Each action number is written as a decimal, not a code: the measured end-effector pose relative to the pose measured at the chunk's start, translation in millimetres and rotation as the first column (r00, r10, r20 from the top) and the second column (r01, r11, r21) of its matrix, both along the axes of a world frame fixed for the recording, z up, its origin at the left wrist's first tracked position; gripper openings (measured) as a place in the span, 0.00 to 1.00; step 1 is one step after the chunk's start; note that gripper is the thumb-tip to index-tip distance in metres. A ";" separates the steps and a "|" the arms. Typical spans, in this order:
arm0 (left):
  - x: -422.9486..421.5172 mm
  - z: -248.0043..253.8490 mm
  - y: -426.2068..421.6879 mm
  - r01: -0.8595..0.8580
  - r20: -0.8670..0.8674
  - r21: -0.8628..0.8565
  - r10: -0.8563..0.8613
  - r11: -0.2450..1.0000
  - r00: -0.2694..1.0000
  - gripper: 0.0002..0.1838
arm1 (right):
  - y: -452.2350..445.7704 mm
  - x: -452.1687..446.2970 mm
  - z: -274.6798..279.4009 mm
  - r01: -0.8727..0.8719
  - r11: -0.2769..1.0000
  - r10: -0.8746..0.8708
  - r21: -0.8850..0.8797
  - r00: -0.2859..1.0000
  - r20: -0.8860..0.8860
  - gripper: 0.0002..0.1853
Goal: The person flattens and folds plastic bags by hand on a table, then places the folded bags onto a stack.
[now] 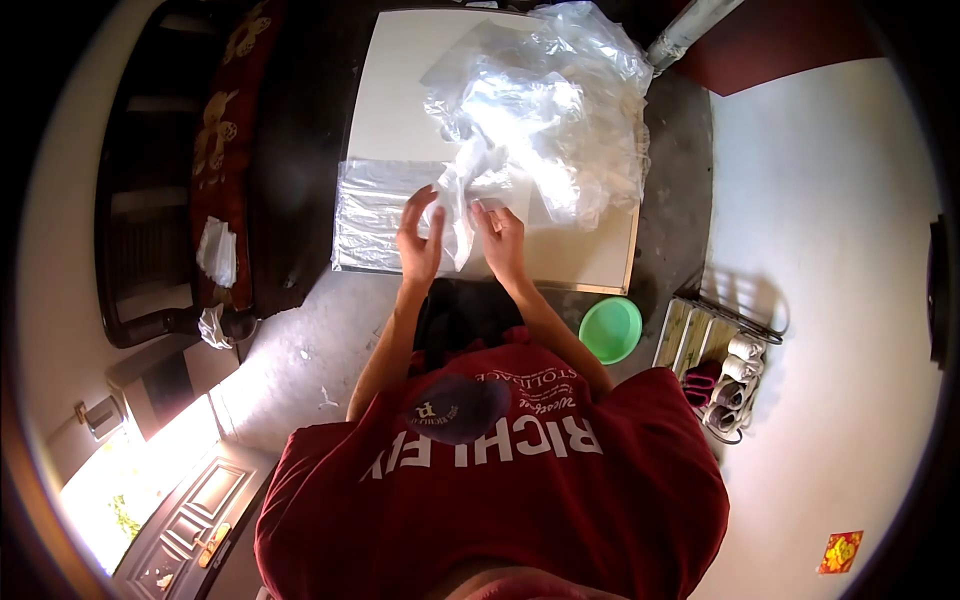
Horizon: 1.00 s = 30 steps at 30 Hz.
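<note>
A strip of clear plastic bag (457, 222) hangs down between my two hands over the near side of the table. My left hand (419, 240) is on its left, thumb and fingers apart, fingertips close to the plastic. On the other side, my right hand (502, 240) has bent fingers, and their tips pinch the edge of the bag; glare blurs the exact contact. A flat stack of clear plastic bags (380, 215) lies under and left of my left hand. Beyond my hands spreads a large crumpled heap of clear plastic bags (560, 110), shiny with reflected light.
The pale table (400, 80) has a thin edge frame. A green basin (610, 331) sits on the floor by its near right corner. Further right stands a rack (690, 340) with several shoes. A dark wooden bench (150, 200) runs along the left, and a door (200, 510) is at lower left.
</note>
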State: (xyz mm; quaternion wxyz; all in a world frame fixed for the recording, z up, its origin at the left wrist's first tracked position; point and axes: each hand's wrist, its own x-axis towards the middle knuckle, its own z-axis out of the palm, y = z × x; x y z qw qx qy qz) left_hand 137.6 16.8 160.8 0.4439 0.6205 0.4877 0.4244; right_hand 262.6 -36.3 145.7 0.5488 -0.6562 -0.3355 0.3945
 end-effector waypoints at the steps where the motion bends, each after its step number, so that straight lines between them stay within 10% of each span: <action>1: 1.6 10.6 0.4 0.075 -0.069 0.046 -0.072 0.996 0.995 0.15 | 0.1 -4.6 -2.0 -0.002 1.000 0.002 0.000 1.000 0.003 0.11; 8: 7.9 -4.4 -2.8 0.248 0.290 -0.244 -0.173 0.937 0.941 0.20 | 0.1 -23.6 4.1 0.073 0.985 -0.102 0.157 0.978 0.183 0.09; 12: -1.4 -21.0 6.9 0.213 0.122 -0.434 -0.177 0.875 0.977 0.17 | -4.4 -20.7 6.0 0.105 0.991 -0.111 0.085 0.991 0.072 0.11; 16: 4.2 -10.6 14.1 0.202 0.628 -0.502 0.193 0.841 0.754 0.12 | -6.4 -11.2 2.0 0.280 0.950 -0.258 0.135 0.953 -0.161 0.12; 22: -21.2 -25.1 52.3 0.164 0.704 -0.558 0.360 0.813 0.612 0.16 | -29.3 6.2 -12.0 0.498 0.865 -0.395 0.061 0.750 -0.530 0.09; 27: -30.7 -18.9 61.2 0.123 0.721 -0.544 0.388 0.830 0.575 0.14 | -60.7 17.3 -63.1 0.358 0.933 -0.311 -0.024 0.774 -0.551 0.12; 30: -37.4 -18.8 57.3 0.153 0.739 -0.528 0.362 0.836 0.568 0.12 | -79.5 29.2 -84.3 0.078 0.917 -0.292 -0.392 0.800 -0.524 0.13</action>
